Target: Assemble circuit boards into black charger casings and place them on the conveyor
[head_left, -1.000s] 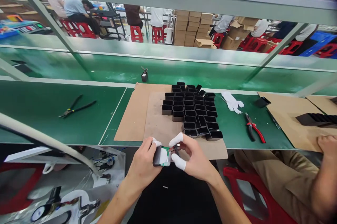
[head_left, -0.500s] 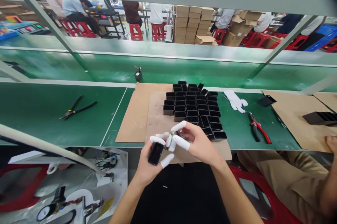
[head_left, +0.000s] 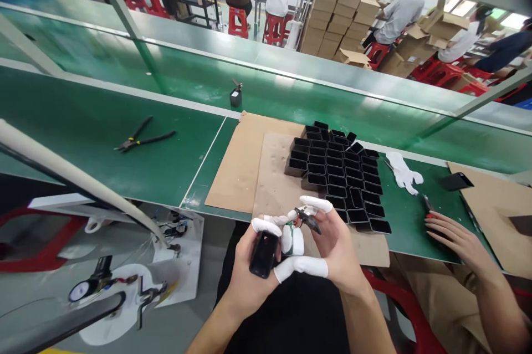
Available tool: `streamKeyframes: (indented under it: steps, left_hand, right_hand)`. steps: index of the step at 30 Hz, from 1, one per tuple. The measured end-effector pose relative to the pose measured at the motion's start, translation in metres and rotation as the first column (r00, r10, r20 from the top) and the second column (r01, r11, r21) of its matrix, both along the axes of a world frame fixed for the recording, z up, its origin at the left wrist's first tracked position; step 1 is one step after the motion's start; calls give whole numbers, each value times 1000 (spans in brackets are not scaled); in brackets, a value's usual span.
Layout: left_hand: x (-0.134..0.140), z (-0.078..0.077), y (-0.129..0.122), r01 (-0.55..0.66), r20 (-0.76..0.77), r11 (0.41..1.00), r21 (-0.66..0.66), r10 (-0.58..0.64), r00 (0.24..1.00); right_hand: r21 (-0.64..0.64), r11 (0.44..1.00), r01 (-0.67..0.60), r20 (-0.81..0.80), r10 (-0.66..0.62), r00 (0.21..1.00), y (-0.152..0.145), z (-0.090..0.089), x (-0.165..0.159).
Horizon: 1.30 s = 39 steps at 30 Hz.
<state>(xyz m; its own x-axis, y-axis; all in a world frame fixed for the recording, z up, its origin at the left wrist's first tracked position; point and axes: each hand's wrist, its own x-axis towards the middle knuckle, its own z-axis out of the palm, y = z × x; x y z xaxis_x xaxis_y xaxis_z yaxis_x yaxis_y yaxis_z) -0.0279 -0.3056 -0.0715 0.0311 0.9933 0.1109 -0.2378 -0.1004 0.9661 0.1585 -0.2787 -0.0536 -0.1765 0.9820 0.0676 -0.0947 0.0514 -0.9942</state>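
The black casing (head_left: 264,254) is in the left hand (head_left: 248,273), above the person's lap and in front of the table's edge. Its dark rectangular end faces upward to the viewer. The left fingers are curled around it, with the thumb along the lower side, so the grasp is closed upon the casing. Just beside it, between the two hands, is a small green circuit board (head_left: 292,239) with white pieces on it; which fingers support it, I cannot tell.

The right hand (head_left: 343,257) has its thumb and forefinger spread well apart. A small black part (head_left: 308,222) with red wire near it lies against the forefinger side; how firmly it is held, I cannot tell. White covers are on several fingertips of both hands.

Beyond the hands, many black cases (head_left: 332,168) stand in close rows upon the cardboard sheet (head_left: 233,168), which lies on the green table (head_left: 187,138). At the left are the black-and-yellow pliers (head_left: 136,142), with handles apart. Behind the cardboard stands a small black device (head_left: 236,97). At the right lies a white glove (head_left: 403,171), and near it a co-worker's hand (head_left: 451,237) rests over the red-handled pliers (head_left: 428,209).
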Motion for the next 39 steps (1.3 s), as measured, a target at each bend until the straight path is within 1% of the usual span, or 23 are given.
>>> streamKeyframes:
  steps: [2, 4, 9, 11, 13, 14, 16, 17, 18, 20, 22, 26, 28, 31, 35, 39]
  left_hand:
    - [-1, 7, -5, -16, -37, 1000, 20, 16, 999]
    - [-1, 12, -10, -19, -61, 1000, 17, 20, 998]
    - [6, 16, -19, -32, -100, 999, 22, 34, 994]
    - [10, 16, -21, -19, -133, 1000, 19, 21, 991]
    - [14, 17, -22, 2, -203, 1000, 6, -1, 979]
    - [16, 18, -23, 5, -244, 1000, 2, -4, 970]
    - [21, 19, -24, -1, -311, 1000, 15, 6, 950]
    - [24, 19, -24, -8, -329, 999, 37, 20, 944]
    - [28, 19, -24, -13, -339, 998, 68, 36, 940]
    - [37, 19, -23, 1, -355, 990, 139, 49, 934]
    - [47, 19, -22, 41, -360, 978, 206, 37, 932]
    - [63, 17, -20, 115, -341, 941, 318, 0, 940]
    - [68, 18, -20, 131, -339, 935, 328, -12, 941]
    - [74, 21, -21, 144, -335, 940, 309, -35, 942]
    - [78, 29, -20, 144, -354, 939, 312, -26, 935]
    - [78, 32, -19, 130, -341, 948, 292, -24, 940]
  right_hand:
    - [-7, 999, 37, 15, -36, 999, -7, -7, -3]
    - [6, 999, 49, 24, -49, 998, -13, -9, -2]
    - [-2, 1000, 6, 71, -6, 997, -21, -5, 11]
    - [4, 1000, 30, 88, -30, 996, -22, -1, 18]
    - [43, 992, 121, 78, -124, 989, -25, 6, 25]
    - [74, 979, 192, 62, -197, 978, -28, 11, 28]
    - [127, 935, 330, 2, -333, 943, -37, 24, 34]
    - [146, 919, 367, -39, -366, 930, -43, 30, 36]
    - [160, 911, 380, -79, -372, 925, -49, 37, 38]
    - [179, 917, 358, -139, -336, 931, -62, 48, 38]
    - [219, 921, 324, -163, -292, 942, -72, 53, 38]
    - [322, 895, 309, -138, -278, 951, -76, 50, 41]
    - [358, 872, 333, -114, -313, 943, -76, 46, 46]
    - [384, 847, 366, -105, -354, 929, -79, 42, 53]
    - [412, 847, 335, -46, -348, 936, -84, 37, 60]
    - [438, 860, 260, 13, -296, 955, -82, 35, 63]
